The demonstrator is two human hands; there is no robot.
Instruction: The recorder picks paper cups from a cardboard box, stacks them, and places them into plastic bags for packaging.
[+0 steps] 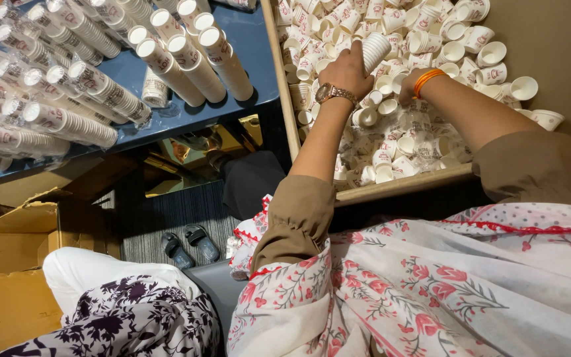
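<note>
below us runs a wooden tray heaped with loose white paper cups, far too many for us to count, some upright, some tipped, many nested at odd angles. our left hand reaches into the heap with its fingers closed round a short stack of cups, held tilted above the pile; how many cups are nested in it we cannot tell. one gold watch sits on that wrist. our right hand is down among the cups just beside the left, mostly hidden behind its wrist, so we cannot tell whether its fingers are curled or spread; one set of orange bangles circles that wrist.

to the left lies a dark blue table carrying long sleeves of stacked cups in clear wrap; we count roughly twenty, though they overlap and run out of view. under it we see two dark sandals on a ribbed mat, one open cardboard box at the lower left, and one other person's knee in white with a dark flowered cloth.
</note>
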